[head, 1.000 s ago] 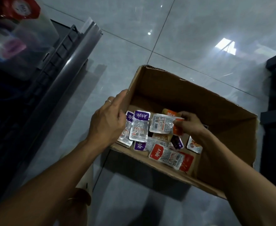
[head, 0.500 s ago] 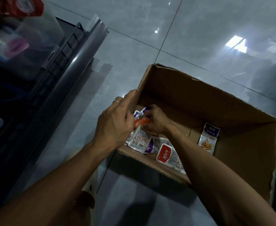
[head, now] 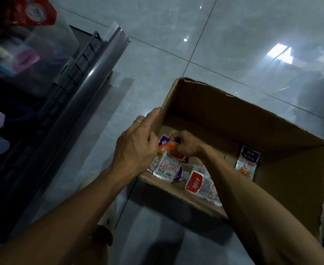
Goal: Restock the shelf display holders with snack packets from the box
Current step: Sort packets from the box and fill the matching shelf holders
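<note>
While gathering small foil snack packets (head: 166, 165) in the near-left corner of the brown cardboard box (head: 233, 119) on the tiled floor: left hand (head: 136, 148) holding the stack, right hand (head: 186, 144) pinching an orange packet (head: 168, 148); next, probably lifting the bunch to the grey shelf (head: 92, 69).

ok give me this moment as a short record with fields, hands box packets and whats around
left hand: holds a bunch of packets at the box's left wall
right hand: inside the box, fingers curled on an orange packet beside the left hand
box: open cardboard, on the tiled floor
loose packets: red-label packet near the front wall; purple packet leaning on the right side
shelf: dark rack to the left, contents blurred
stage: gathering packets, none carried to the shelf yet
</note>
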`<state>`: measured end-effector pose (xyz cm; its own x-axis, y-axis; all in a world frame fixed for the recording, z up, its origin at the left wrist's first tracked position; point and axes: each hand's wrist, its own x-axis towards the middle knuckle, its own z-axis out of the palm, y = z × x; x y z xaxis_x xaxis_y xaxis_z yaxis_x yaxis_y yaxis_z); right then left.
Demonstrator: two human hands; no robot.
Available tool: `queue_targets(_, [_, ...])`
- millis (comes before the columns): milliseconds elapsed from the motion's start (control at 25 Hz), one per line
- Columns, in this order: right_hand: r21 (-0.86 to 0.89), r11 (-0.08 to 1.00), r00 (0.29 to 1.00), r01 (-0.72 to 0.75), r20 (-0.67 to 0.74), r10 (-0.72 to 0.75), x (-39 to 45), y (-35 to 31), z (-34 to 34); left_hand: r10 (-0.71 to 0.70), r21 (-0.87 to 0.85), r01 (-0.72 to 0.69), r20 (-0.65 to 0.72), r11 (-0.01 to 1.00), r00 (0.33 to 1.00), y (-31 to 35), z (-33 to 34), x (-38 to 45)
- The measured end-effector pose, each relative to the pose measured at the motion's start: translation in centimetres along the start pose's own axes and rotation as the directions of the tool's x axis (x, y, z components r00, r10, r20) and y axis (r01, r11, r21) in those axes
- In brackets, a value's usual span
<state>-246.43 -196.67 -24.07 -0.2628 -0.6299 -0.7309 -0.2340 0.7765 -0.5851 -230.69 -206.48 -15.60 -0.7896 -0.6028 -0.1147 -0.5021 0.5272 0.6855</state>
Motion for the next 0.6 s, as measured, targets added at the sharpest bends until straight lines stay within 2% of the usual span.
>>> queue_targets(160, [0.145,0.989,0.999,-0.029,-0.022,0.033,-0.6,0.2,0.2,0.009,0.01,-0.009,-0.01,1.0,1.0,-0.1,-0.1,0.1])
queue_targets(280, [0.242,0.97,0.984,0.002,-0.173,0.041,-2.3,0.6,-1.8,0.037,0.038,-0.037,-0.008,0.999,0.999,-0.1,0.1,0.2])
queue_targets(360, [0.299,0.953,0.951,0.05,-0.305,0.046,-4.5,0.7,-3.9,0.055,0.136,-0.055,0.005,0.989,0.998,0.2,0.1,0.2])
queue_targets(480, [0.329,0.934,0.912,0.141,-0.409,0.007,-8.8,0.8,-6.7,0.132,0.331,-0.124,-0.001,0.935,0.991,1.2,0.1,0.3])
queue_targets(520, [0.324,0.931,0.902,0.166,-0.432,-0.01,-10.8,0.8,-7.6,0.184,0.338,-0.17,-0.008,0.926,0.983,2.3,0.1,0.4])
queue_targets(600, [0.262,0.947,0.897,0.187,-0.439,-0.056,-14.6,0.5,-9.2,0.251,0.235,-0.244,0.001,0.941,0.968,5.5,0.1,0.8])
